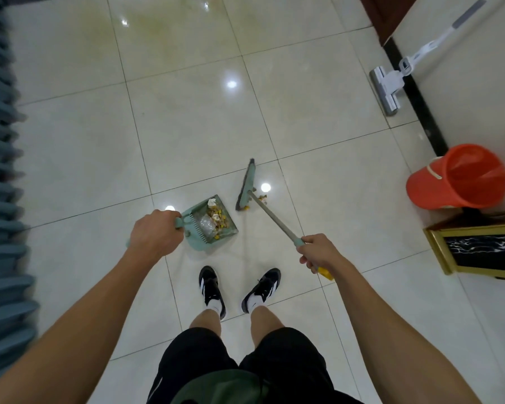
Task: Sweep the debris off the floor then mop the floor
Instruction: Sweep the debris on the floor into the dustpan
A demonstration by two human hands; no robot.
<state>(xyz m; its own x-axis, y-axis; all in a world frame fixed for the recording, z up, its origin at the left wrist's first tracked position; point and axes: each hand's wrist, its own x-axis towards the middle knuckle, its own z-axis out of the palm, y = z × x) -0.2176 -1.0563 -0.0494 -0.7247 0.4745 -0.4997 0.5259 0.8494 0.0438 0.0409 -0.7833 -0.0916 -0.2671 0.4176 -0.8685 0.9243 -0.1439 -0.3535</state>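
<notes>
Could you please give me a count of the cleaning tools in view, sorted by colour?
Green: 2, the dustpan in the left hand and the broom in the right hand
White: 1, the mop leaning by the wall
Orange: 1, the bucket
Total: 4

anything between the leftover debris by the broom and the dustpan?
Only the broom head. The leftover debris sits on its far side, by the handle joint; the dustpan lies to its left. Bare tile otherwise.
</notes>
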